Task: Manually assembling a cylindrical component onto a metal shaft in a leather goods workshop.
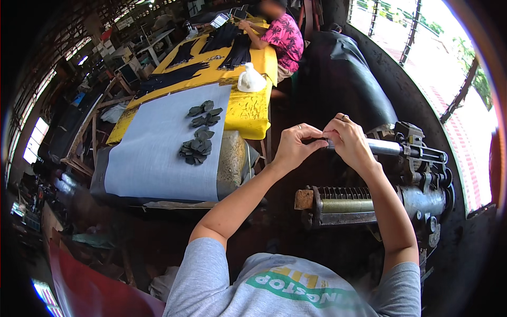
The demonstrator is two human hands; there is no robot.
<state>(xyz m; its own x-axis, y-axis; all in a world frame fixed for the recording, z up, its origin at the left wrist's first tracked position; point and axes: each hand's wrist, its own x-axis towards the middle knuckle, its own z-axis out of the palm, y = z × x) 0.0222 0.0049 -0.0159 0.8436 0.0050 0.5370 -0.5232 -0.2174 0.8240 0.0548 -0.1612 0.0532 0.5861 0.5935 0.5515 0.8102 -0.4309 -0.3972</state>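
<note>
Fingers of both hands meet at the near end of the grey metal roller shaft (384, 147) on the dark iron machine (422, 185). The left hand (293, 146) pinches shut, thumb against forefinger, on a small dark piece of material (316, 141), and the right hand (348, 141) curls over the same piece from the other side, fingertips closed down on it. The piece sits between the two sets of fingertips, right against the shaft end; whether it is already fed under the roller is hidden by the right hand. Below the fingers lies a second roller with a coiled spring and a brass-coloured sleeve (346, 201), untouched.

Well off to the left of the left hand, a sheet of grey-blue material (153, 153) covers a bench, and on it rest loose heaps of small dark cut pieces (199, 138) much like the one being held. Judging from that, the work looks to be somewhere in its middle: several pieces are laid out, and one is in hand at the machine. Which heap is finished cannot be told.

Farther beyond the fingers, a yellow covered table (248, 108) carries long dark strips (232, 50) and a white plastic bag (251, 79), where another person in a pink patterned shirt (282, 37) is seated.
</note>
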